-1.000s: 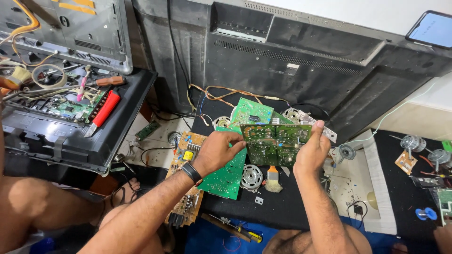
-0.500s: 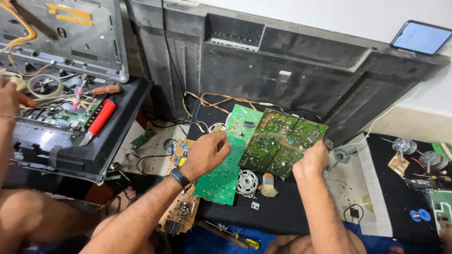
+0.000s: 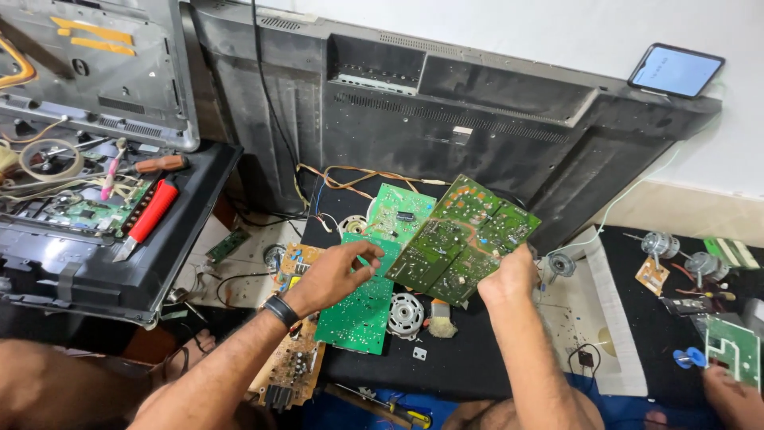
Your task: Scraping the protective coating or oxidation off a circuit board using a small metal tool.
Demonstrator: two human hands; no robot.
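My right hand [image 3: 509, 279] grips the lower edge of a green circuit board [image 3: 465, 239] and holds it tilted, solder side up, above a black mat [image 3: 446, 358]. My left hand [image 3: 334, 275], with a black wristband, hovers with its fingers spread just left of that board. It is above a second green board [image 3: 358, 306] lying flat on the mat and holds nothing. A third green board [image 3: 400, 211] lies behind them, with orange wires running from it.
A large black television back panel [image 3: 477, 111] leans on the wall, with a phone [image 3: 675, 70] on top. An opened chassis [image 3: 95, 231] on the left holds a red-handled tool [image 3: 147, 215]. Another person's hand [image 3: 732, 394] is at the bottom right by a small green board [image 3: 736, 346]. A screwdriver [image 3: 390, 408] lies near me.
Both hands held the board a second ago. My left hand has let go and dropped to the left, while my right hand swung the board up to the right.
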